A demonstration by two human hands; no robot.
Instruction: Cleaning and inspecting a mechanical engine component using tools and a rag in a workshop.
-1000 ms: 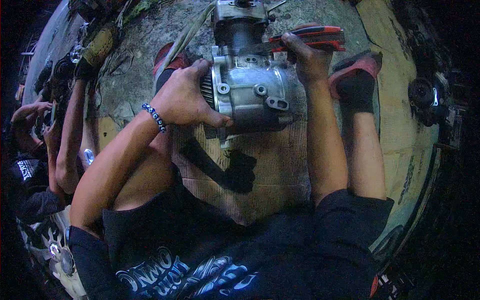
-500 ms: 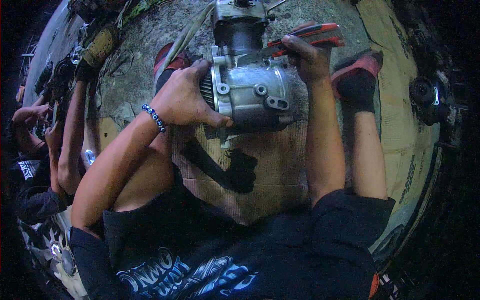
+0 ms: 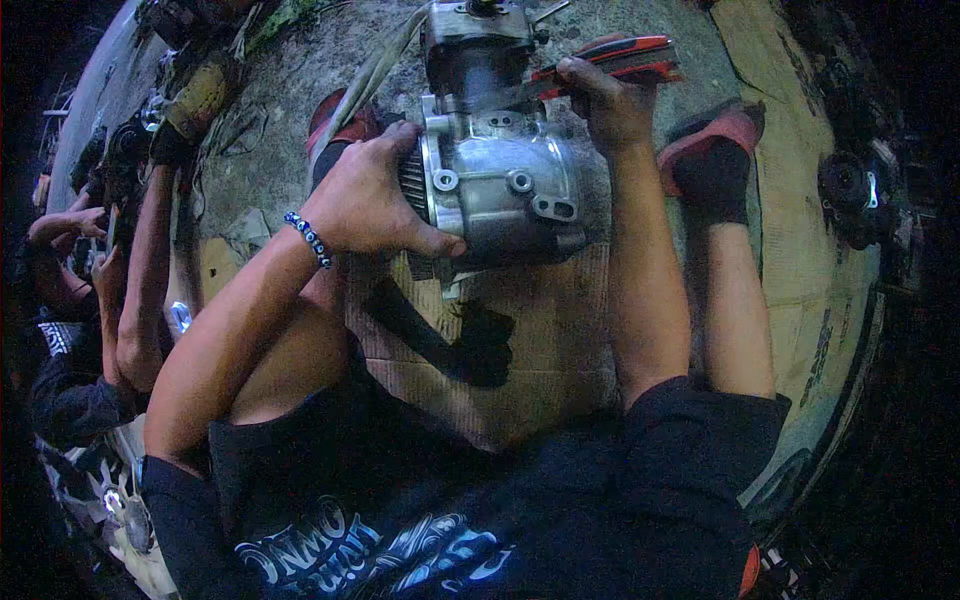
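Note:
A silver metal machine housing (image 3: 490, 185), much like a small engine compressor, lies between my feet with a toothed gear (image 3: 412, 185) on its left side. My left hand (image 3: 375, 200) is clamped round the gear and flange, its thumb over the near edge and its other fingers partly hidden behind. In my right hand (image 3: 612, 105) is a red-and-black utility knife (image 3: 645, 58). Its blurred blade points left across the joint between the silver housing and the dark cylinder (image 3: 480, 75) beyond it.
Cardboard (image 3: 480, 390) covers the ground under the machine, with rough concrete (image 3: 275, 130) further off. A pale strap (image 3: 375, 65) runs beside the cylinder. Another person's arm (image 3: 140, 280) is at the left, near dark machine parts. A round dark part (image 3: 845, 185) lies at the far right.
My right hand has shifted slightly up and left, and the knife's blade now reaches further over the joint. My left hand keeps its hold on the gear side.

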